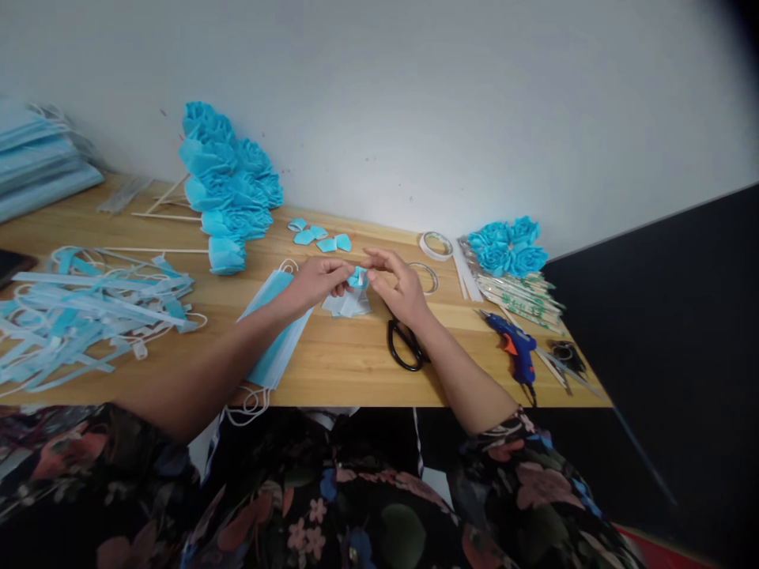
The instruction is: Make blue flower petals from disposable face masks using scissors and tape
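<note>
My left hand and my right hand meet over the middle of the wooden table. Together they pinch a small folded blue fabric piece, fingers closed on it from both sides. A little pile of pale cut fabric pieces lies just beneath it. A blue face mask lies flat under my left forearm. Black scissors rest on the table under my right wrist.
Blue fabric flowers on sticks lie at the back left, a smaller bunch at the right. Cut mask strips cover the left. Loose blue petals, tape rolls, a blue glue gun and stacked masks also lie there.
</note>
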Tool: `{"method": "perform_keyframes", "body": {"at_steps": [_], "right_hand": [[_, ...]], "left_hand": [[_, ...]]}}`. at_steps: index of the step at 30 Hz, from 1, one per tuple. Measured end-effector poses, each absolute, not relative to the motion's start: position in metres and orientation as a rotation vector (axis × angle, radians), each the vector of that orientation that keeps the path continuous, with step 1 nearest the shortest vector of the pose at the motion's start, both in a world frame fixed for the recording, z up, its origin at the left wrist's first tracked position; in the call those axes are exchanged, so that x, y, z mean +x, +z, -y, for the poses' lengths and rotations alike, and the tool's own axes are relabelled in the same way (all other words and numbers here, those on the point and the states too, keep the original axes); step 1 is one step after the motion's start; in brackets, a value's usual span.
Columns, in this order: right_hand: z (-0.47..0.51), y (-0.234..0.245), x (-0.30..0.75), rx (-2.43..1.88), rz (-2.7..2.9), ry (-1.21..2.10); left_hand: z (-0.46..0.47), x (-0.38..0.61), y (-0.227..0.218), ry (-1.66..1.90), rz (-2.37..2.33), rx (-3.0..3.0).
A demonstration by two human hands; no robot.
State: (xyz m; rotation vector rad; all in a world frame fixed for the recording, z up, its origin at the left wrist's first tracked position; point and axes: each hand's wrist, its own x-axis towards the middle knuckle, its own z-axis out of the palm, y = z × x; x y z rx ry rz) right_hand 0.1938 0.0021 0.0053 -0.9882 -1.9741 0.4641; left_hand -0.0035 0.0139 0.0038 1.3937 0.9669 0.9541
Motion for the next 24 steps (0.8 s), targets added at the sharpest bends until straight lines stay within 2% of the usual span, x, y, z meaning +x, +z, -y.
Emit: {"method": "perform_keyframes", "body": {"at_steps": [13, 24], "right_hand": [[-0.0013, -0.0013, 0.1870, -0.998, 1.818, 0.685], [-0.0050, 0.0011, 0.1926, -0.984, 1.887, 0.678]], "left_hand": [[-0.0124, -0.0005, -0.0010, 0.972, -0.891, 1.489], [-0.0121, -0.0023, 0.0038, 1.049, -0.966, 1.411]]}}
